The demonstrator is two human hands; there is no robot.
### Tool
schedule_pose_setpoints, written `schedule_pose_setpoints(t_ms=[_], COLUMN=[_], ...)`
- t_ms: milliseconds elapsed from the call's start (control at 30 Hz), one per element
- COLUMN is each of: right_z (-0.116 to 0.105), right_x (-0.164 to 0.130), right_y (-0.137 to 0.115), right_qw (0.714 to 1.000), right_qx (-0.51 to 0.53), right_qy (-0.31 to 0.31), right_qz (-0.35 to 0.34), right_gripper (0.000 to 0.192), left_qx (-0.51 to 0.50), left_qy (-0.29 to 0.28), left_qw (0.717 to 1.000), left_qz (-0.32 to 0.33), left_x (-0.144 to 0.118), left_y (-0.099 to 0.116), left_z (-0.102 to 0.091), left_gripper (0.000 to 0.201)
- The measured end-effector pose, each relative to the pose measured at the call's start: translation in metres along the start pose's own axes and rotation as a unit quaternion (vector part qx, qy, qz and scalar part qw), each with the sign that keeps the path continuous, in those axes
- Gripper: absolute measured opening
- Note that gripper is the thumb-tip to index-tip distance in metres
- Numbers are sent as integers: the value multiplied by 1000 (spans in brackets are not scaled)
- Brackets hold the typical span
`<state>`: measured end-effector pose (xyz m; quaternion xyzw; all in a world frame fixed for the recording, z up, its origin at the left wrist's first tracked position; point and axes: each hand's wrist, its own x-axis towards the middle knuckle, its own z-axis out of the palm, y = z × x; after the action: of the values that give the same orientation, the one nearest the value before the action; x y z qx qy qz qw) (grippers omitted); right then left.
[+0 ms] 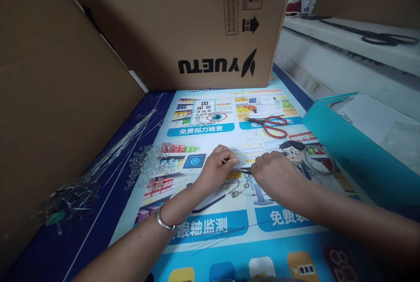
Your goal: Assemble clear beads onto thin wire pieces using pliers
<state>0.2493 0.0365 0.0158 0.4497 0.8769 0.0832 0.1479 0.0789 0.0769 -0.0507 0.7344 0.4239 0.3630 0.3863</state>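
My left hand [218,169] is closed, with thumb and forefinger pinching a thin wire piece strung with clear beads [235,194]. Part of that beaded wire hangs below the fingers over the printed sheet. My right hand [277,173] is wrapped round a pair of dark-jawed pliers [245,170], whose tips point left and meet the work at my left fingertips. The handles are hidden inside the fist. Beyond my right hand lie red-handled scissors [274,127]. Loose clear beads [151,159] are spread to the left of my left hand.
Long thin wires [114,142] lie at the left, near a tangled wire bundle [72,199]. A cardboard box [183,23] walls off the back. At the right are a clear tape roll [319,160] and a teal box [357,146]. Large scissors [377,37] rest on a ledge.
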Motion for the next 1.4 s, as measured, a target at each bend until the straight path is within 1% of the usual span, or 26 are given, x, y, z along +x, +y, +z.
schedule_pose_setpoints(t_ms=[133,233,467,633,767,867,1167,1400], right_z=[-5,-4,8,2,-1,0,5,-1], right_x=[4,8,9,2,-1,-1,-1,0], right_y=[0,1,2,0,-4,-4,-5,-5], right_qw=[1000,1000,997,997,996,997,996,998], right_qx=[-14,-28,-46,-42,-48,-48,-47,-34], right_qy=[-8,2,35,29,39,40,46,41], right_qz=[-8,-11,-42,-62,-58,-52,-52,-27], right_gripper=[11,13,12,12,10,10,11,9], left_qx=[-2,1,13,38,52,57,45,35], left_qy=[8,12,18,26,25,21,19,-4], left_qw=[1000,1000,1000,999,997,997,998,999], left_qz=[-18,-23,-12,19,47,54,45,38], left_x=[1,2,3,2,1,1,1,0], left_y=[0,0,-4,-5,-2,0,-2,3], left_z=[-1,0,1,2,2,2,3,3], left_gripper=[13,13,12,11,11,11,9,11])
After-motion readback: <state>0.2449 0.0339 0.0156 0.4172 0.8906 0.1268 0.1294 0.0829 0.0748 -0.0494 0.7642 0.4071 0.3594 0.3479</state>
